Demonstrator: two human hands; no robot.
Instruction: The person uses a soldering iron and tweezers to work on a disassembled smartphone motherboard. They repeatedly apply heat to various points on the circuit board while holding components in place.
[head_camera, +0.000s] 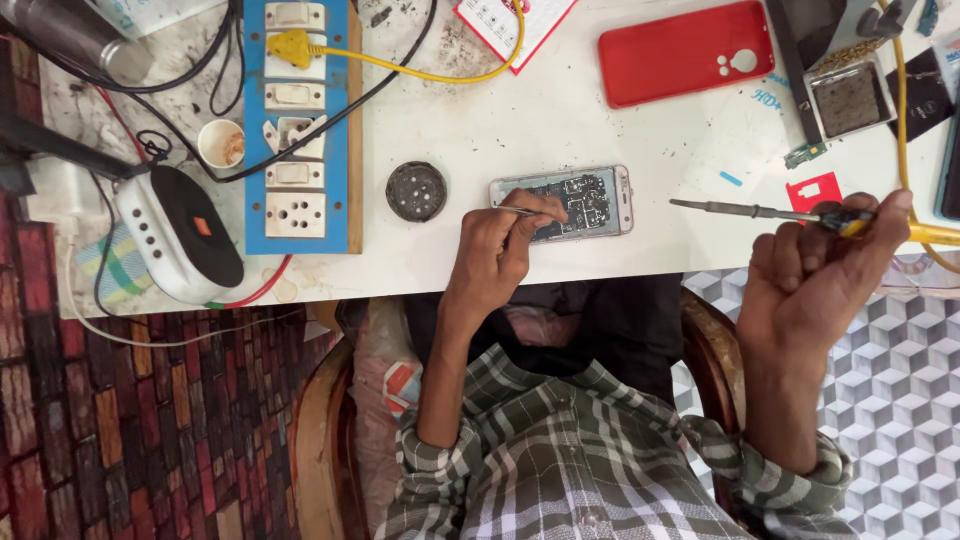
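I am looking at an opened phone (563, 203) lying flat near the front edge of the white table (530, 110), its long axis running left to right across my view. Its back is off — dark circuit board and small metal shields are showing inside a pale frame.

The left hand (497, 248) is resting over the phone's lower left corner, fingers pinched together on thin tweezers (518, 211) whose tips are touching the phone's left part. The right hand (815, 270) is hovering well to the right, off the table edge, fingers clamped around the yellow handle of a soldering iron (790, 214); its metal tip is pointing left toward the phone but staying well apart from it.

Just left of the phone a round dark disc (416, 191) is sitting. Farther left a blue switch board (296, 130) is carrying a yellow plug and black cables. Behind the phone a red phone case (686, 52) is lying — nothing is blocking the board except the left hand's fingers.
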